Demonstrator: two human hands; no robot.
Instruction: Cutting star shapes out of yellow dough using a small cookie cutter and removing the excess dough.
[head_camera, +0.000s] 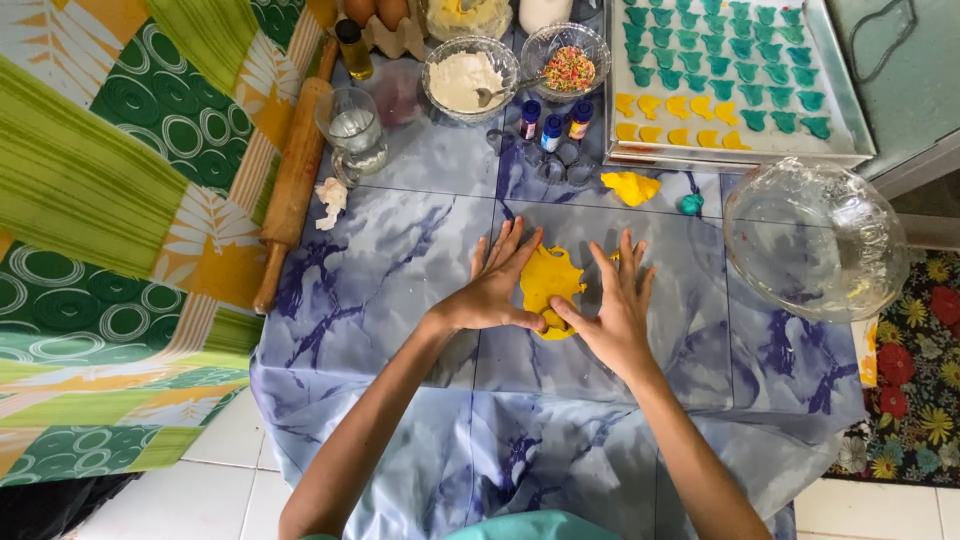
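Observation:
A flat ragged piece of yellow dough (548, 283) lies on the blue marbled table cover (400, 260). My left hand (497, 285) lies flat at its left edge, fingers spread, thumb touching the dough's lower part. My right hand (615, 305) lies flat at its right edge, thumb reaching to the same spot. Neither hand grips anything. A smaller yellow dough lump (630, 187) and a small teal ball (691, 204) lie farther back.
A metal tray (840, 110) with several teal and yellow cut shapes stands back right. An upturned glass bowl (812, 238) sits right. A wooden rolling pin (292, 185), glass cup (354, 132), flour bowl (468, 78), sprinkles bowl (567, 62) and small colour bottles (553, 126) stand at the back.

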